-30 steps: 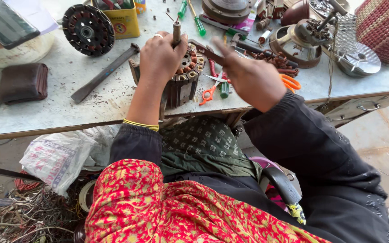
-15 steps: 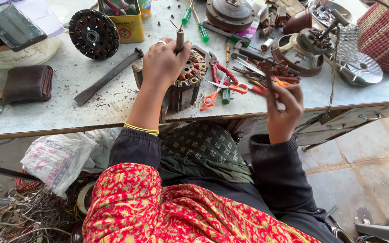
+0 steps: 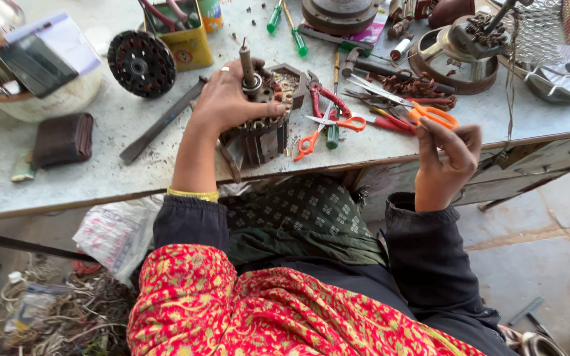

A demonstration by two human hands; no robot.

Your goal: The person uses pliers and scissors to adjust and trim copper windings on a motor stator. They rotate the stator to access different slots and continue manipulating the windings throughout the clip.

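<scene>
The left hand (image 3: 229, 99) lies closed over the top of a motor core (image 3: 258, 128), a dark block of stacked metal plates with copper windings and a steel shaft (image 3: 247, 62) standing upright out of it. The fingers curl around the core's upper edge, the thumb pointing toward the windings. The core sits near the front edge of the grey bench (image 3: 67, 188), just in front of the person's body.

The right hand (image 3: 446, 158) is raised off the bench beyond its front edge, well apart from the core. Its fingers are bent and pinched together as if around something thin, but what it holds cannot be told from this view. Just above its fingertips lie orange-handled scissors (image 3: 430, 113) on the bench.

Between the two hands lie a second pair of orange-handled scissors (image 3: 328, 125), red-handled pliers (image 3: 324, 99) and a green-handled screwdriver (image 3: 332, 132). To the left of the core a flat metal bar (image 3: 159, 125) lies at a slant, with a round black ribbed disc (image 3: 141, 64) beyond it and a yellow tin (image 3: 189, 39) holding tools beside that. A brown wallet (image 3: 64, 140) rests further left. On the floor, below the bench, sits a tangle of wire (image 3: 80, 316).
</scene>
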